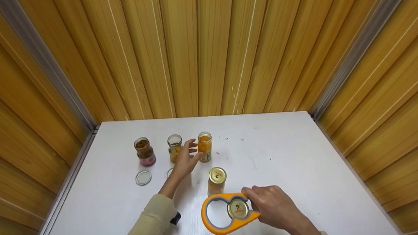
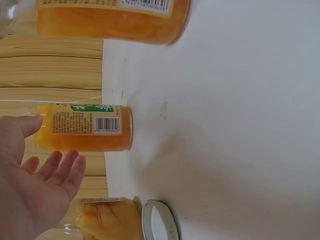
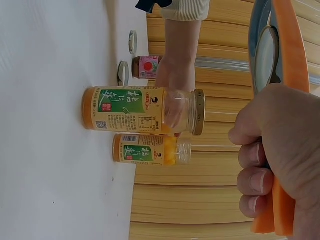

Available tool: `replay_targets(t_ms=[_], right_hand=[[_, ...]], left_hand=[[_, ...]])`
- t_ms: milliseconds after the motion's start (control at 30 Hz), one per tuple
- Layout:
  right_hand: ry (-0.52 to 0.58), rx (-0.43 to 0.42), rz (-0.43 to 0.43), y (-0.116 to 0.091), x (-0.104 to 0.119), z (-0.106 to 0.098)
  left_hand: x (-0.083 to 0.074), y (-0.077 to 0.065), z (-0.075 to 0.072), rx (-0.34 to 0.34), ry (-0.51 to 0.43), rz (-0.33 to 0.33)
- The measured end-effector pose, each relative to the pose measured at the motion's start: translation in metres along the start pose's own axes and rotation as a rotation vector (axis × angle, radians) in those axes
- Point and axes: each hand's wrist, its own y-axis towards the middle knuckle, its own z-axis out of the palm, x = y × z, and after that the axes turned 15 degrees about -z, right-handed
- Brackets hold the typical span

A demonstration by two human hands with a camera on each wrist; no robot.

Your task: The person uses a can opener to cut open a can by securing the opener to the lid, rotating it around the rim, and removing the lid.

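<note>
My left hand (image 1: 186, 161) reaches to an uncapped glass jar (image 1: 205, 150) of orange fruit. In the left wrist view, its thumb and loosely bent fingers are spread at the jar's side, not closed round it; whether they touch the glass I cannot tell. The right hand (image 1: 274, 202) grips the handles of an orange jar opener (image 1: 222, 195) with grey lining. A gold metal lid (image 1: 237, 209) sits in the opener's smaller ring. Just beyond the opener stands a capped jar (image 1: 215, 188) with a gold lid, upright; in the right wrist view its green-and-yellow label shows.
At the left stands an uncapped dark-filled jar (image 1: 147, 159) with a pink label, a loose lid (image 1: 143, 178) before it. Another uncapped jar (image 1: 174, 153) with yellow pieces is beside my left hand, its nearby lid (image 2: 160, 220) partly hidden from above. Wood-patterned walls (image 1: 212, 65) enclose the white table (image 1: 277, 156).
</note>
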Motion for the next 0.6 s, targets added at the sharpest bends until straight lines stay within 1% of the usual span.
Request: replay_targets(t_ms=[100, 200, 300, 367, 533, 600], right_hand=[[0.001, -0.017, -0.018, 0.001, 0.000, 0.000], [0.005, -0.029, -0.030, 0.002, 0.000, -0.001], [0.000, -0.032, -0.033, 0.003, 0.000, -0.001], [-0.008, -0.027, -0.032, 0.003, 0.001, -0.002], [-0.010, -0.007, -0.029, 0.004, 0.002, -0.002], [0.001, -0.003, -0.031, 0.004, 0.002, -0.002]], left_hand=[[-0.002, -0.009, -0.008, 0.005, -0.051, 0.044], [-0.003, -0.018, -0.017, -0.012, -0.063, 0.076], [-0.004, -0.027, -0.025, -0.039, -0.049, 0.077], [-0.003, -0.033, -0.030, -0.044, -0.047, 0.080], [-0.001, -0.052, -0.041, -0.023, -0.053, 0.083], [-0.002, -0.060, -0.044, -0.014, -0.048, 0.067]])
